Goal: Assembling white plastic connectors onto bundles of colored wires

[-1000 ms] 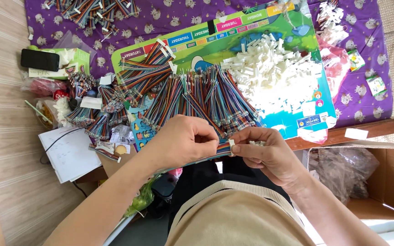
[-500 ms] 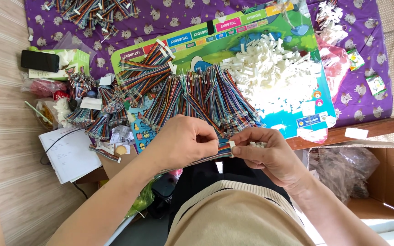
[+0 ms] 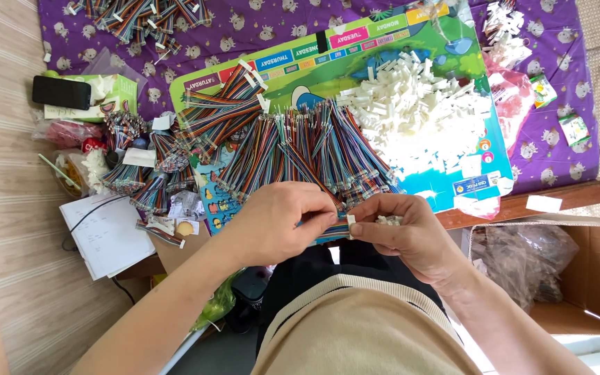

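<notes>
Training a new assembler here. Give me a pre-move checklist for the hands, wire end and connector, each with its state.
1. Left hand pinches the rainbow ribbon wire: ok.
2. Right hand fingers hold a small white plastic connector: ok.
3. Wire end meets connector: cannot tell, fingers hide it.
4. Spare connectors in right palm: ok.
5. White connector pile on the mat: ok.
6. Wire bundles lie ahead of the hands: ok.

Home piecework spot: floor mat point(image 3: 557, 149), wire bundles point(image 3: 300, 149)
</notes>
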